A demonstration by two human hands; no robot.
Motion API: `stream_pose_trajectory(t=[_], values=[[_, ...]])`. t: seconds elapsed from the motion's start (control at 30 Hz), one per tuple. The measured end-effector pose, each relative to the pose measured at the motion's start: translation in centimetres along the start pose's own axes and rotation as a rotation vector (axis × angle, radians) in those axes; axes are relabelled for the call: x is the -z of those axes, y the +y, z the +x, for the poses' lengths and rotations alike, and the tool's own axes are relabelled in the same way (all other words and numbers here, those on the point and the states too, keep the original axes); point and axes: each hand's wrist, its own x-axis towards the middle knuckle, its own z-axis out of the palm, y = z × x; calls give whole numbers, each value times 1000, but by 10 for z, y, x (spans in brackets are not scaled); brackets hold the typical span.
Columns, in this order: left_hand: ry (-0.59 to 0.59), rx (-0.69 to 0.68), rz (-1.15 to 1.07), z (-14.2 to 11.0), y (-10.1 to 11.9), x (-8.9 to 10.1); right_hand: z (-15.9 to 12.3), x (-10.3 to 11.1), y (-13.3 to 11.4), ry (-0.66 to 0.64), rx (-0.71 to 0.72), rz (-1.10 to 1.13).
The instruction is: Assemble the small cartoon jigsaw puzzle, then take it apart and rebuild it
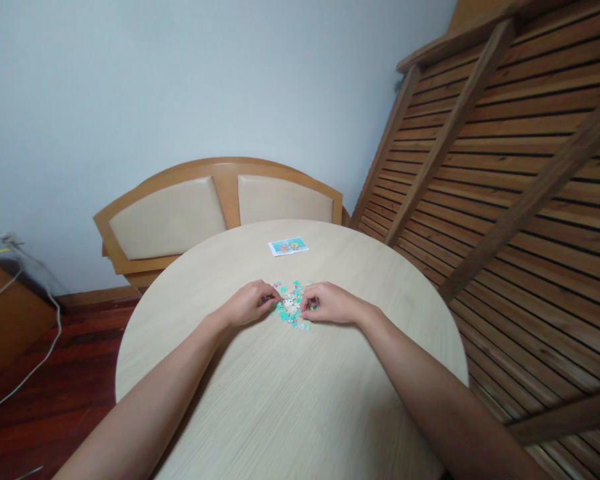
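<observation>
A loose pile of puzzle pieces [291, 307] lies on the round table [290, 407], mostly teal and white with flecks of pink. The left hand [259, 301] rests at the pile's left edge, its fingers curled in and the tips drawn together at the pieces. The right hand [326, 304] sits at the right edge, thumb and forefinger bent round toward each other, with a few pieces showing between them. I cannot tell whether either hand grips a piece; the tips are too small to read.

As far as can be judged, the work is at an early stage: the pieces lie scattered and overlapping, and no joined section can be made out, though one or two fitted together could go unnoticed at this size. Sorting and joining seem almost wholly left.

Beyond the pile, well apart from it, lies a picture card [289, 246] with a teal scene, untouched by either hand. Farther behind the pile stands a headboard [226, 193] with two cream panels, against a pale wall [190, 80]. Well to the pile's right leans a slatted wooden frame [473, 148]; far to its left hangs a white cable [59, 320] above a dark red floor [80, 387].
</observation>
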Motion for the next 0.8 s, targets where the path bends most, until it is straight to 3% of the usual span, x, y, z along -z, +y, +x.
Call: stream_pose_trajectory(t=[0.2,0.4,0.8], values=[[19,-52,6,0,-2,0,0,-3,5,-85,4,72],[32,-131,1,0,3,-9,-4,5,9,-17,-39,-21],[13,-196,12,5,12,-18,-3,2,13,-37,-70,-38]])
